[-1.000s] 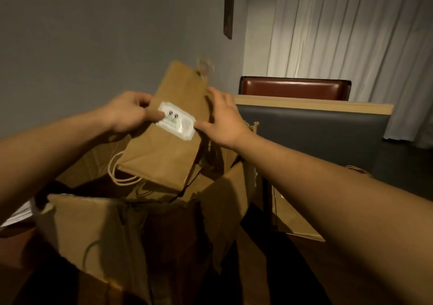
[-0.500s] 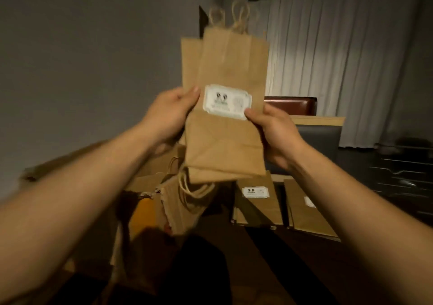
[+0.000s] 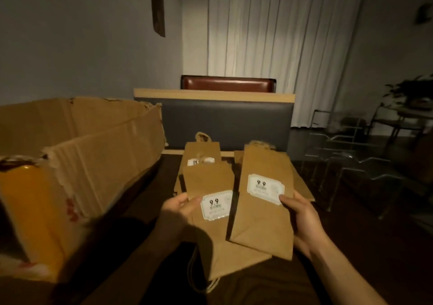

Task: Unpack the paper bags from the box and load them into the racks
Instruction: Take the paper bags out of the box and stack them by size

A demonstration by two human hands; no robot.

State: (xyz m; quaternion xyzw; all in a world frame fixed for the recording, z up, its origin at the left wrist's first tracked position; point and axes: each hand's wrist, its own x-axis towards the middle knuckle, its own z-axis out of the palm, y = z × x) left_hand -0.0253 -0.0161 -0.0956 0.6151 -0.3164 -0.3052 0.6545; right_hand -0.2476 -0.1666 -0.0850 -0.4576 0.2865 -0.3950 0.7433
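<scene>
a torn box (image 3: 77,164) is sitting at far left, its inside hidden. the left hand (image 3: 178,207) is gripping one flat bag (image 3: 210,229); the right hand (image 3: 302,220) is gripping another bag (image 3: 264,201) overlapping it. more bags (image 3: 202,154) are lying behind, partly covered. dim racks (image 3: 346,154) are standing at right, hard to make out.

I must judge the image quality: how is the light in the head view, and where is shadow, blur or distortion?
Head view: dim, warm light; curtain brightest; left hand shadowed; labels on the paper bags only partly legible; cardboard box edge slightly blurred; wide-angle bending at the frame edges.
</scene>
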